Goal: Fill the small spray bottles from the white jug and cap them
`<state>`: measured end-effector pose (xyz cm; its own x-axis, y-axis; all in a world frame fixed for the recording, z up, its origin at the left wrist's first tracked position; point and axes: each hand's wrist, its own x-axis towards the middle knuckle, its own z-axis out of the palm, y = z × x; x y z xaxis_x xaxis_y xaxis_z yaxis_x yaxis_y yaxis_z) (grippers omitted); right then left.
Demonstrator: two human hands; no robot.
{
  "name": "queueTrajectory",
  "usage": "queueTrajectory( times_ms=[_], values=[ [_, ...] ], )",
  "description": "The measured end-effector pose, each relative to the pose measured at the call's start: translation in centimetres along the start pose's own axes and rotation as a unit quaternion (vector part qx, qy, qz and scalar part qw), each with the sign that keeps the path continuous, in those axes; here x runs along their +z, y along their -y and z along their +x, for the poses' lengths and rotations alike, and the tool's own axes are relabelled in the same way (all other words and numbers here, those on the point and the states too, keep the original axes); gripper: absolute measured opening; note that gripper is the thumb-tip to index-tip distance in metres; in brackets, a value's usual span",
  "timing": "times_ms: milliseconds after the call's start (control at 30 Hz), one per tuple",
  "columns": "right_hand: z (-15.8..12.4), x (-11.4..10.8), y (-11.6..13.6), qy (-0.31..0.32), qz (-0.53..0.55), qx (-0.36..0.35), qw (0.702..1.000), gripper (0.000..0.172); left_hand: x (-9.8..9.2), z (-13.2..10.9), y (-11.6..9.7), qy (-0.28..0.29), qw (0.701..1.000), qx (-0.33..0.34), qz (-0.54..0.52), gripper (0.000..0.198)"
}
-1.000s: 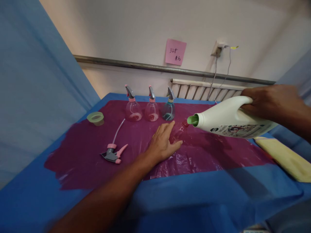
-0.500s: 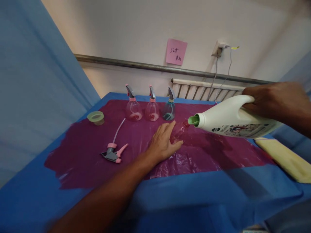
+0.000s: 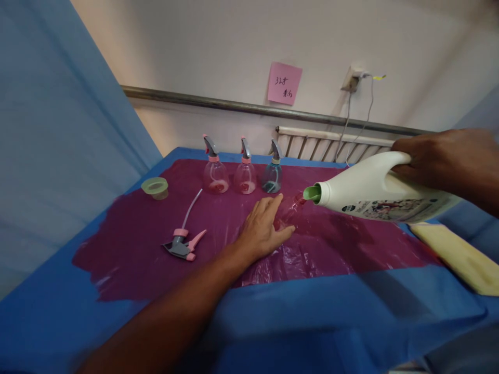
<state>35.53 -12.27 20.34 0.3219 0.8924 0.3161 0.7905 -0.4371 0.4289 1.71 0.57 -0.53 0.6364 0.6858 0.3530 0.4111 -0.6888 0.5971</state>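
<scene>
My right hand (image 3: 432,158) grips the handle of a large cream detergent jug (image 3: 358,182), tipped almost level with its mouth to the left. The jug's green spout (image 3: 312,194) is at the neck of a clear spray bottle (image 3: 290,208) that leans toward it. My left hand (image 3: 265,226) is wrapped round the body of that bottle, thumb and fingers on either side. Whether liquid is flowing cannot be made out. A grey and pink spray head (image 3: 181,245) with its tube lies to the left of my left arm.
Three spray bottles with a little liquid stand at the back: two pink-collared ones (image 3: 215,176) (image 3: 245,177) and a teal one (image 3: 272,176). A pale green cup (image 3: 156,188) is at left. Purple plastic sheet (image 3: 132,249) covers the blue table; a yellow cloth (image 3: 456,254) lies at right.
The view has shifted very slightly. Both hands, the jug and the tilted bottle keep nearly the same pose, and the jug seems tipped about as before.
</scene>
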Motion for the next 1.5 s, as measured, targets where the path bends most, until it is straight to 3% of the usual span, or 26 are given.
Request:
queueTrajectory(
  times_ms=[600, 1500],
  values=[
    [-0.3, -1.2, 0.5, 0.014, -0.028, -0.013, 0.999, 0.024, 0.0, 0.0, 0.1, -0.002, 1.000, 0.011, 0.005, 0.090],
    [0.0, -1.3, 0.3, 0.017, -0.020, -0.001, 1.000, 0.023, 0.0, 0.0, 0.0, -0.003, 1.000, 0.011, 0.002, 0.089]
  ],
)
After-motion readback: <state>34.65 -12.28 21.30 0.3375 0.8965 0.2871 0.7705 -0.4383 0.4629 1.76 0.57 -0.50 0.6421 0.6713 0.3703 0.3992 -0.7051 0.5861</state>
